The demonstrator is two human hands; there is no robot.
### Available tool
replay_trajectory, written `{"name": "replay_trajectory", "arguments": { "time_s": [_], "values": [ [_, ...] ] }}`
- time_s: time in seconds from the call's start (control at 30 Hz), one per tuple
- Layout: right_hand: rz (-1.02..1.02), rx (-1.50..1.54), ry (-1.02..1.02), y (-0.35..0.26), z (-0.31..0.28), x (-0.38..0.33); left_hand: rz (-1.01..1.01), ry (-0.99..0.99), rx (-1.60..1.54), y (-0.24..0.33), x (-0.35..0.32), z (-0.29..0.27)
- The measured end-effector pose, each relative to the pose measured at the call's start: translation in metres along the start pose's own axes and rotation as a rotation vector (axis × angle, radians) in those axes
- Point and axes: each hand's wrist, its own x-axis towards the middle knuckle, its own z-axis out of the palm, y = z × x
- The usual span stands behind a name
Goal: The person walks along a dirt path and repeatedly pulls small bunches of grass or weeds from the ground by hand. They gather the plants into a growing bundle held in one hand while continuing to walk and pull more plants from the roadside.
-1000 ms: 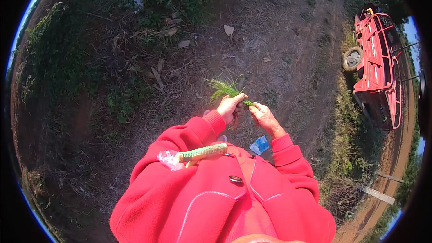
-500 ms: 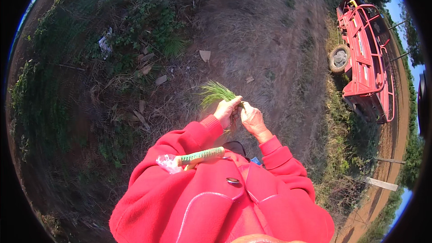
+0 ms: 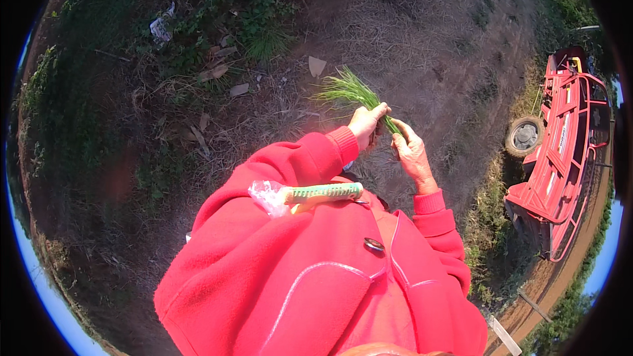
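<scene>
A bunch of thin green grass-like stalks (image 3: 355, 91) is held out in front of my chest, its feathery tips fanning to the far left. My left hand (image 3: 366, 125) is closed around the middle of the bunch. At the lower right end of the stalks, my right hand (image 3: 413, 155) has its thumb and fingers pinched on the stems. The left palm hides part of the bunch. A pale green ribbed strip (image 3: 323, 192) with yellowish parts lies across the front of my red jacket, beside a crumpled clear plastic bag (image 3: 269, 198).
A red three-wheeled cargo vehicle (image 3: 560, 145) stands at the right. Dry grass and bare soil (image 3: 448, 59) spread ahead. Leafy weeds (image 3: 231, 0), a white scrap (image 3: 160, 26) and flat pale pieces (image 3: 316, 66) lie to the far left. A pale post (image 3: 505, 336) shows at lower right.
Both hands and the bunch have shifted up and to the right in view. My right hand has drawn slightly apart from the left, toward the stem ends. The vehicle appears lower and farther right.
</scene>
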Motion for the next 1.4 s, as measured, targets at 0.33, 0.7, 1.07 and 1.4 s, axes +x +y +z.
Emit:
{"name": "replay_trajectory", "arguments": {
  "time_s": [0.33, 0.7, 1.07, 1.4],
  "values": [
    [0.207, 0.098, -0.197, 0.027, -0.086, 0.133, 0.179, -0.026, -0.493, 0.067, 0.097, 0.016],
    [0.117, -0.891, -0.045, 0.045, -0.16, 0.288, 0.181, -0.144, -0.648, 0.178, 0.213, 0.003],
    [0.164, 0.332, -0.572, -0.06, -0.117, 0.444, 0.234, -0.005, -0.796, 0.252, 0.284, 0.004],
    [-0.075, -0.609, -0.893, -0.006, -0.089, 0.584, 0.377, 0.603, -1.032, 0.222, 0.313, -0.024]
  ]
}}
